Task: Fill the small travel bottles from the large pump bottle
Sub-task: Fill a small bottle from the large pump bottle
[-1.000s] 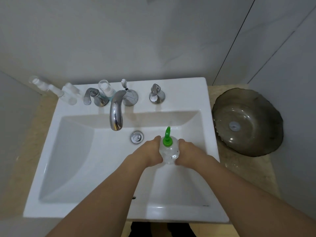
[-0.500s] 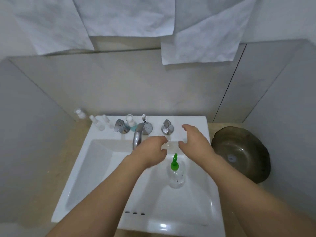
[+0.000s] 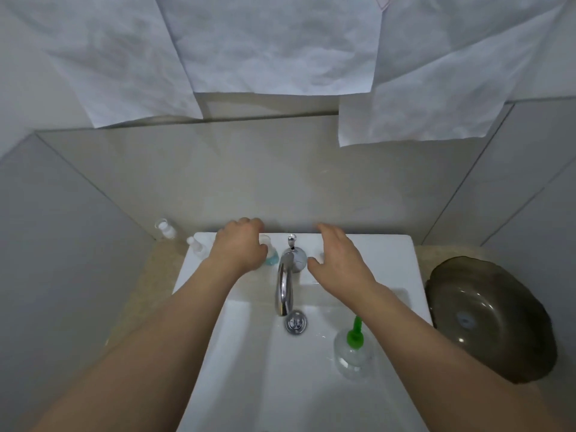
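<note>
The large clear pump bottle (image 3: 353, 353) with a green pump stands upright in the white sink (image 3: 389, 254), right of the drain, with no hand on it. A small clear bottle with blue liquid (image 3: 271, 257) stands on the sink's back ledge. My left hand (image 3: 240, 246) is right beside it with fingers curled downward; whether it grips anything is hidden. My right hand (image 3: 338, 260) hovers with fingers spread and relaxed over the ledge right of the faucet, holding nothing. Two small white-capped bottles (image 3: 165, 229) (image 3: 194, 245) stand at the back left.
A chrome faucet (image 3: 285, 285) curves over the basin, with the drain plug (image 3: 295, 321) below it. A dark glass bowl (image 3: 489, 319) sits on the counter to the right. White paper sheets (image 3: 274, 48) hang on the wall above.
Both hands let go of the pump bottle, which now stands in the basin. They moved up to the back ledge, the left beside the blue-liquid bottle. The camera tilted upward.
</note>
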The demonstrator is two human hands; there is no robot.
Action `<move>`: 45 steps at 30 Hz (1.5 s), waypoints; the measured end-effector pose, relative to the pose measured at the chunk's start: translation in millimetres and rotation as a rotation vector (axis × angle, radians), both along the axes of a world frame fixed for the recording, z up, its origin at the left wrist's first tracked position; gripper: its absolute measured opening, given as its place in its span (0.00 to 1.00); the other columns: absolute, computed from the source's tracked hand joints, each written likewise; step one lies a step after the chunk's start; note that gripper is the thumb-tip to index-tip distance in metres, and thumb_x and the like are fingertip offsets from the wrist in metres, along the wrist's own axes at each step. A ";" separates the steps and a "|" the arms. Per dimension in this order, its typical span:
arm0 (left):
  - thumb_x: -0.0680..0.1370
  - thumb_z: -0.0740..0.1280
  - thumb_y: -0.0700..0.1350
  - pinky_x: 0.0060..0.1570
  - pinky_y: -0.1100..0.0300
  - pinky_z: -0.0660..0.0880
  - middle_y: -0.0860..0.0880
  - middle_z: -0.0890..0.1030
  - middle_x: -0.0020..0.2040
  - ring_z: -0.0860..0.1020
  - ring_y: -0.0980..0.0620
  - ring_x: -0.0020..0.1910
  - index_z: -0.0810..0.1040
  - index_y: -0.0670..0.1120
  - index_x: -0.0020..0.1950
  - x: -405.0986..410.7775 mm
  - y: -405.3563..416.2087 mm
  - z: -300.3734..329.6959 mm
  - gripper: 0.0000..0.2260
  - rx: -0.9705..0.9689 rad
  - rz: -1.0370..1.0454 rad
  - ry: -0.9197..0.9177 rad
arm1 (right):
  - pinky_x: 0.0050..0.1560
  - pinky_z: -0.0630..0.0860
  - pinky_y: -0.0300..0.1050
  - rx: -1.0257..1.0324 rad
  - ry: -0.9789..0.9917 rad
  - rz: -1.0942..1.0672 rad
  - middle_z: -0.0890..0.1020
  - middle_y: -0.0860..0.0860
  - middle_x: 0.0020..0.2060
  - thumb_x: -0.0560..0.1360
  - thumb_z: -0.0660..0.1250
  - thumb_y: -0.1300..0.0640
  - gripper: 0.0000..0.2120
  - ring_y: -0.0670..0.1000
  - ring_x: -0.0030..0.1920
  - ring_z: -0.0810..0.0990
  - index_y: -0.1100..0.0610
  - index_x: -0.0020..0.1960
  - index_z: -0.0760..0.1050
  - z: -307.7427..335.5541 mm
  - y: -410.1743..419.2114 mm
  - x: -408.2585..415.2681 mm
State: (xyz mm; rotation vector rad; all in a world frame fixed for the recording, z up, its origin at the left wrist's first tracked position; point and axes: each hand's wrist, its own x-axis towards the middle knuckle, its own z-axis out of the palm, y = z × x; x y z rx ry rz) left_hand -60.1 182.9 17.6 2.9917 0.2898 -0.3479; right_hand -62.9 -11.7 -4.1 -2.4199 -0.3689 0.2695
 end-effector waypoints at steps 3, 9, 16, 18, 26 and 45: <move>0.77 0.66 0.46 0.58 0.52 0.69 0.44 0.76 0.63 0.72 0.41 0.63 0.72 0.46 0.68 11.2 8.5 -12.3 0.20 0.046 -0.036 0.035 | 0.67 0.66 0.52 -0.016 -0.001 -0.015 0.69 0.55 0.69 0.76 0.65 0.57 0.26 0.58 0.68 0.68 0.58 0.72 0.63 -7.6 20.0 5.0; 0.76 0.67 0.49 0.62 0.54 0.68 0.46 0.77 0.66 0.73 0.42 0.66 0.73 0.48 0.69 24.2 10.4 -37.9 0.21 0.087 -0.128 0.028 | 0.61 0.68 0.54 -0.054 -0.003 -0.056 0.71 0.51 0.66 0.75 0.64 0.55 0.24 0.56 0.65 0.71 0.52 0.71 0.65 -20.2 41.1 13.5; 0.79 0.63 0.43 0.61 0.55 0.67 0.45 0.78 0.65 0.73 0.42 0.66 0.76 0.46 0.66 22.7 7.2 -43.8 0.15 0.025 -0.155 -0.019 | 0.63 0.65 0.53 -0.022 -0.036 -0.085 0.71 0.51 0.67 0.76 0.65 0.55 0.24 0.56 0.65 0.71 0.53 0.71 0.65 -25.3 42.9 7.8; 0.79 0.63 0.43 0.61 0.55 0.68 0.45 0.78 0.65 0.74 0.41 0.65 0.76 0.47 0.66 19.6 8.4 -40.3 0.16 -0.045 -0.124 -0.019 | 0.63 0.65 0.51 0.002 -0.081 -0.093 0.72 0.51 0.67 0.76 0.65 0.55 0.23 0.54 0.66 0.71 0.54 0.71 0.66 -23.1 41.2 3.0; 0.78 0.65 0.45 0.56 0.58 0.72 0.47 0.80 0.60 0.77 0.46 0.60 0.76 0.45 0.66 -27.3 23.4 -5.8 0.17 -0.379 0.043 -0.114 | 0.56 0.74 0.49 0.274 -0.278 0.042 0.76 0.52 0.57 0.74 0.62 0.61 0.15 0.53 0.56 0.76 0.59 0.61 0.74 -11.5 53.2 -65.8; 0.77 0.67 0.54 0.45 0.52 0.78 0.50 0.80 0.45 0.79 0.49 0.43 0.77 0.50 0.48 -106.7 97.4 -104.5 0.07 -0.711 0.288 -0.013 | 0.62 0.71 0.50 -0.062 0.295 0.018 0.66 0.54 0.71 0.77 0.67 0.47 0.35 0.56 0.68 0.70 0.55 0.77 0.54 -97.8 128.8 -119.5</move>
